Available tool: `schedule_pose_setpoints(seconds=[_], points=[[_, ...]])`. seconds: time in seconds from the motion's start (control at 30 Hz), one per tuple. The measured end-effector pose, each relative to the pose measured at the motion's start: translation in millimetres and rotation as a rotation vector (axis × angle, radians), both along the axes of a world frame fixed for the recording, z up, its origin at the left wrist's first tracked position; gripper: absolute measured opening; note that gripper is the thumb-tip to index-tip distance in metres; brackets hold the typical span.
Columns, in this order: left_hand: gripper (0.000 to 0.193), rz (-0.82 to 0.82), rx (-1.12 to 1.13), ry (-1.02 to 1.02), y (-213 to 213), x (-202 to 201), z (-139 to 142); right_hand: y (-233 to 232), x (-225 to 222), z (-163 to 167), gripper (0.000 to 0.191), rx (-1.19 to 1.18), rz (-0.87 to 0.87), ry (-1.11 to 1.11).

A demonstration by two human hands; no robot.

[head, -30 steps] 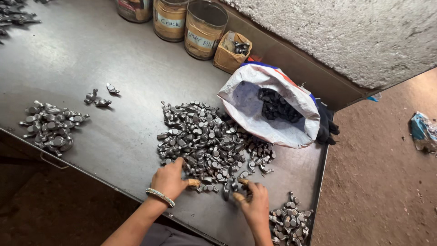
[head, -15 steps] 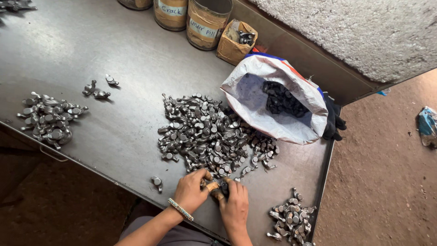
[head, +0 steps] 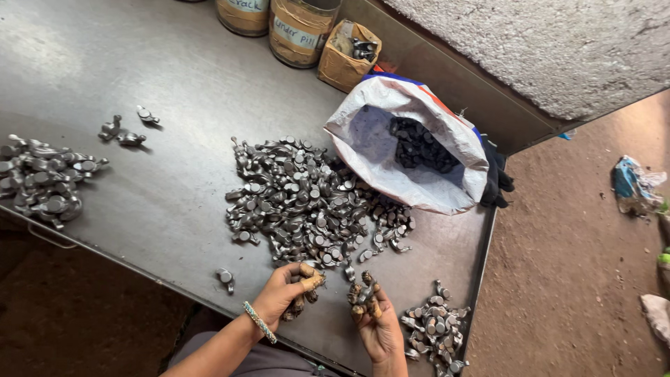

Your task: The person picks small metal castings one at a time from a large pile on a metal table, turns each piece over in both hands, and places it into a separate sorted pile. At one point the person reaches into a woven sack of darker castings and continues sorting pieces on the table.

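Metal parts (head: 364, 292) sit gripped in the right hand (head: 377, 321) at the table's (head: 139, 209) near edge; the left hand (head: 286, 293), which was raking the big pile (head: 307, 202), has drawn back clutching pieces, so both are now loaded. Beyond lies the open sack (head: 412, 146).

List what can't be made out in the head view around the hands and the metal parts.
- Left hand: parts in its palm hidden by curled fingers; count unclear.
- Right hand: holds small metal parts; exact shape too small.
- White sack: dark contents below its opening hidden by the sack wall.
- Tins: tops cut off by the upper edge.
- Left pile: cut off by the left edge.
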State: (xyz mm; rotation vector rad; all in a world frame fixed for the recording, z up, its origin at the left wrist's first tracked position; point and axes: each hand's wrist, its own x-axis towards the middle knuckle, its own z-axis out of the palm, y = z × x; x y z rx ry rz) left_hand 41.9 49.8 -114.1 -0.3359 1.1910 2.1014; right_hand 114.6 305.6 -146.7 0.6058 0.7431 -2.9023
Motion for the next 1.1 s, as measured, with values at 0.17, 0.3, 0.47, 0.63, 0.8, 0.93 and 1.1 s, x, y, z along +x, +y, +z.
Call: schedule_pose_setpoints(seconds=[0.17, 0.3, 0.47, 0.63, 0.8, 0.93, 1.1], points=[[0.015, -0.008, 0.023, -0.013, 20.0, 8.1, -6.0, 14.3, 9.1, 8.6, 0.065, 0.179, 0.043, -0.002], [0.014, 0.002, 0.016, -0.016, 25.8, 9.9, -8.4, 21.9, 9.1, 14.6, 0.068, 0.185, 0.059, 0.029], [0.016, 0.001, -0.026, 0.000, 21.2, 10.8, -0.3, 51.1, 20.7, 40.2, 0.044, 0.823, 0.047, 0.006], [0.030, -0.072, -0.661, 0.646, 12.8, 12.3, 27.7, 99.4, 32.9, 100.6, 0.036, 2.065, 0.078, -0.507], [0.041, -0.211, -0.983, 0.822, 14.1, 10.8, 50.0, 64.2, 8.3, 115.9, 0.043, 2.119, -0.069, -0.262], [0.038, -0.193, -1.023, 0.864, 13.0, 9.6, 52.6, -23.0, -37.3, 84.5, 0.051, 1.960, 0.188, -0.087], [0.040, -0.237, -0.996, 0.849, -11.3, 6.0, 57.2, -51.4, -49.3, 76.2, 0.031, 1.860, 0.087, -0.138]])
